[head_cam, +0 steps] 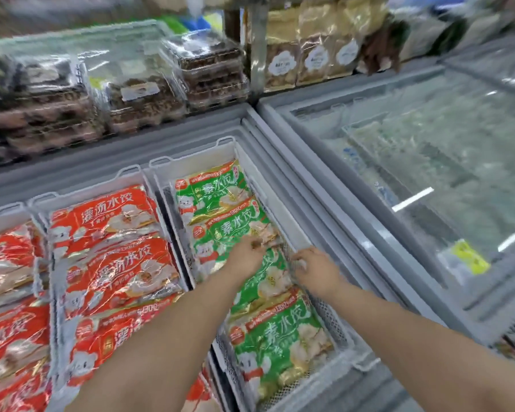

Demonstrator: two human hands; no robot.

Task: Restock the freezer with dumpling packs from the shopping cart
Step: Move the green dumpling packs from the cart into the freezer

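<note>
**Freezer [191, 135] open, green row**

Left hand [244, 258] rests on a green dumpling pack [269, 278], fingers curled over its upper edge. Right hand [317, 269] is at the same pack's right edge, beside the wall of the white basket [283, 212]; its grip is too blurred to tell. The pack lies third of four in that basket. Red packs [113, 221] fill the baskets to the left.

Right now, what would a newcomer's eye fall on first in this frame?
The bright green dumpling packs lined up in the middle freezer basket, with the left hand and right hand reaching onto them; blur hides each grip. Left of them lie baskets of red dumpling packs; to the right sits a closed glass-lidded freezer.
</note>
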